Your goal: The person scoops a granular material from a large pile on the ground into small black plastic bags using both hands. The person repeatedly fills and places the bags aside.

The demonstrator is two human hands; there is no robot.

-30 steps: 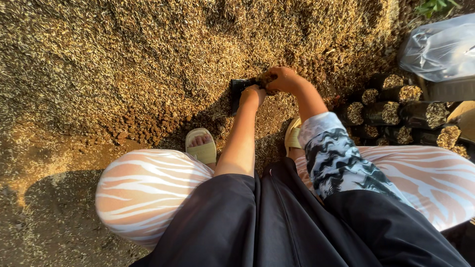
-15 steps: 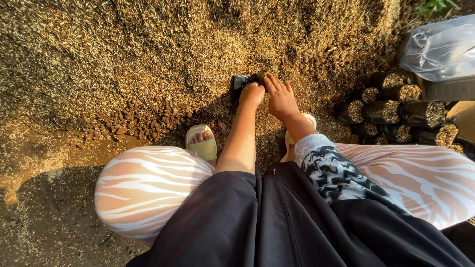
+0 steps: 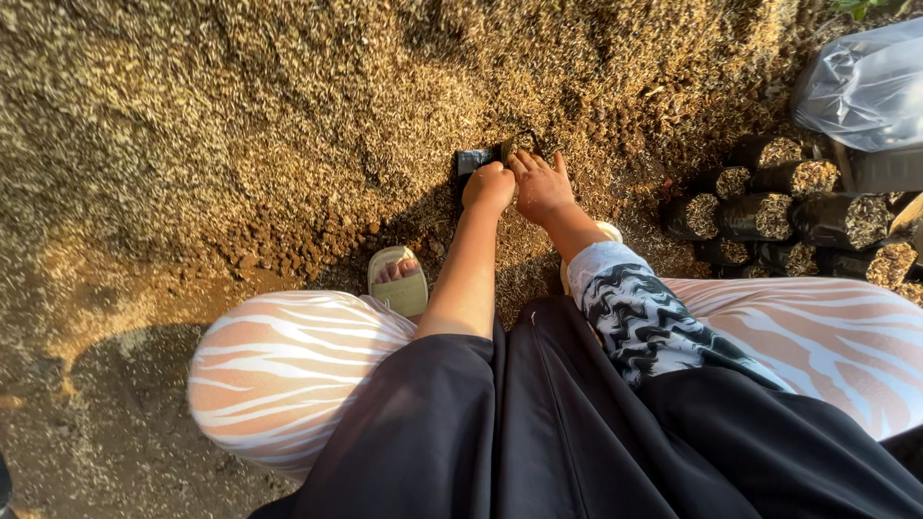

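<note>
I am squatting in front of a big heap of brown husk and soil mix [image 3: 288, 106]. My left hand [image 3: 488, 185] is closed on the edge of a small black plastic bag [image 3: 474, 160] that rests against the foot of the heap. My right hand [image 3: 540, 185] lies right beside it, palm down on the mix with its fingers spread toward the bag's mouth. Most of the bag is hidden behind the hands and the loose mix.
Several filled black bags [image 3: 769, 216] lie stacked at the right. A clear plastic sack [image 3: 865, 86] sits at the upper right. My striped knees and a foot in a pale sandal [image 3: 399, 284] fill the lower view.
My right hand has come down from a raised position over the bag and now rests flat on the mix beside my left hand. The left hand has stayed on the bag.
</note>
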